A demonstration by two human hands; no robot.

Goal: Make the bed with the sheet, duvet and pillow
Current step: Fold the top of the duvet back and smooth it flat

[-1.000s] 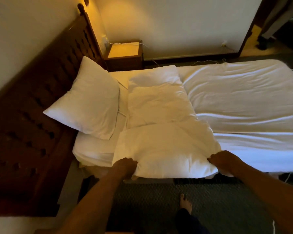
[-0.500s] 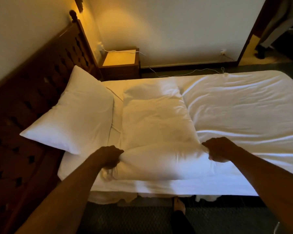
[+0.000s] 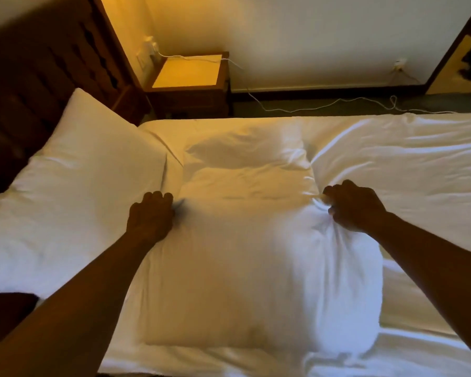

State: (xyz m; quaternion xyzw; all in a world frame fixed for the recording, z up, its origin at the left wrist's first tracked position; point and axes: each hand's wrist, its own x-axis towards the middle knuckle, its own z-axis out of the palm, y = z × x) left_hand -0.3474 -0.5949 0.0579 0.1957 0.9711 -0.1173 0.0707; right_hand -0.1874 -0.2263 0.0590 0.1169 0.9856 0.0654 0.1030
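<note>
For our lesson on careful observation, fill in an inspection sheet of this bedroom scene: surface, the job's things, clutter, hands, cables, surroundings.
Surface: bed covered in white sheet, creased on the right.
Job's things: one pillow leaning against the dark wooden headboard; a second pillow lying flat mid-bed. The duvet cannot be told apart from the sheet.
Clutter: nothing seen on the bed.
Hands: left hand has its grip on the flat pillow's left edge; right hand bunches fabric at that pillow's right edge.
Cables: white cable trailing along the floor behind the bed; another crosses the nightstand from a wall socket.
Surroundings: pale wall, dark skirting, warm yellow light.
</note>
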